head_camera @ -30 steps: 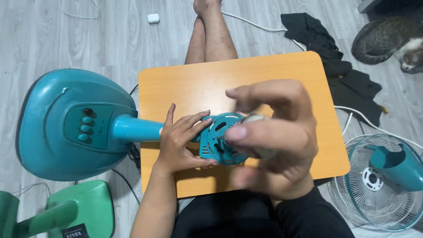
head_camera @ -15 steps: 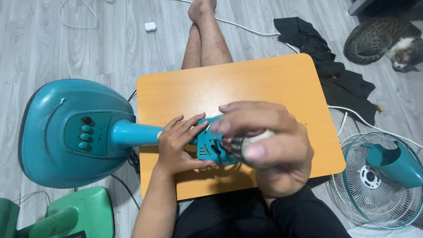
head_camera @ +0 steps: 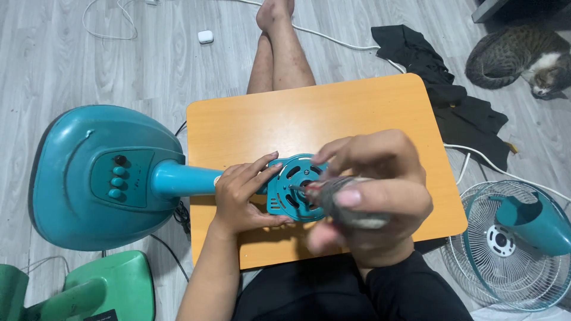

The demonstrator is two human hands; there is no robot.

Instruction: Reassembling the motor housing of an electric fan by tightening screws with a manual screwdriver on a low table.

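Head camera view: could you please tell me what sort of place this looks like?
Most likely a room at home, used for fixing fans on the floor: a grey wood-look floor, a low orange table over the person's legs, a cat lying nearby and a wire fan guard.

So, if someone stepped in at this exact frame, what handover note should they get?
Left hand: pressed flat on the teal motor housing, steadying it on the orange table.
Right hand: grips a screwdriver by its handle, tip at the middle of the housing.
The housing is attached to the neck of the teal fan base, which lies on the floor to the left.
Done: the wire fan guard and a teal cover are already off, lying on the floor to the right.
Left: the housing is not yet off the neck; whether any screw is out cannot be seen.
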